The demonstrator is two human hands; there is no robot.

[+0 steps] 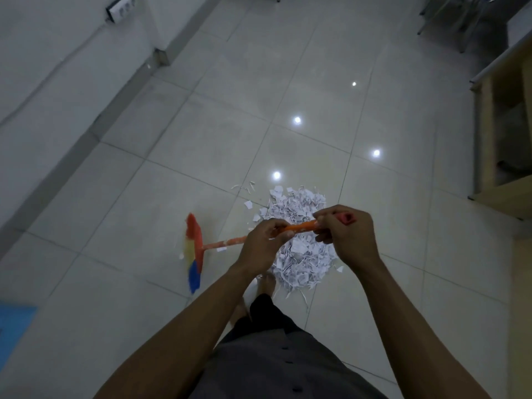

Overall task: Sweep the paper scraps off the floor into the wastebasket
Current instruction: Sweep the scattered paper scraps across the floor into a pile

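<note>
the heap of white torn paper scraps lies on the glossy pale tiled floor, in the near middle of the room, just ahead of the person's bare foot. a few loose pieces are scattered off its far-left edge and round its near side. the long broom with an orange stick is held low, slanting across the heap. its red, yellow and blue bristle head is left of the heap, apart from the main mass, and blurred, so contact with the tiles cannot be confirmed. one small scrap sits just beside the stick near the head, another just left of the bristles. the left hand has its fingers curled round the stick part-way along. the right hand is wrapped tightly round the upper end, with the red end cap showing past the knuckles. both hands are above the heap, near each other, not touching. to the right stands a light wooden cabinet with open shelves. on the white wall at the far left hangs a white power strip. a blue mat shows at the near left edge. metal chair legs stand at the far right.
</note>
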